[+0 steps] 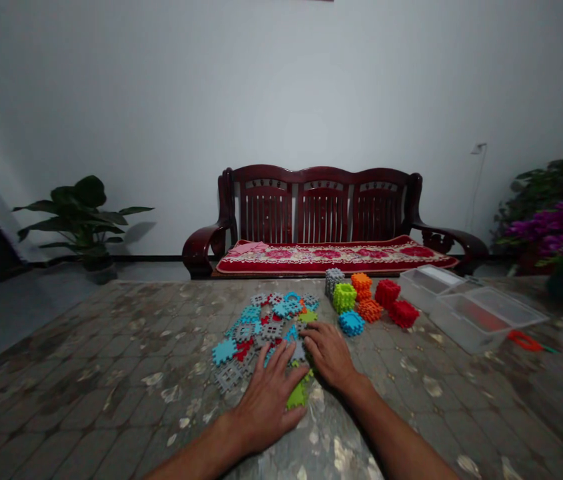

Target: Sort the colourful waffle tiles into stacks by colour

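A heap of flat toothed plastic tiles [261, 327] in blue, grey, red and green lies on the table [111, 373]. My left hand [268, 397] rests flat on the near edge of the heap, fingers spread, partly covering a green tile [297, 396]. My right hand [330, 355] lies palm down beside it, fingers on the tiles at the heap's right side. Neither hand grips anything. Behind the heap stand several cubes built from such tiles: grey [334, 280], green [344, 297], orange [362, 285], red [388, 293] and blue [350, 323].
Two clear plastic boxes [481, 315] sit at the right of the table, with red-handled scissors [525, 341] beside them. Beyond the table stands a dark wooden bench [326, 220] with a red cushion. A potted plant [81, 220] is at the left, purple flowers [558, 230] at the right.
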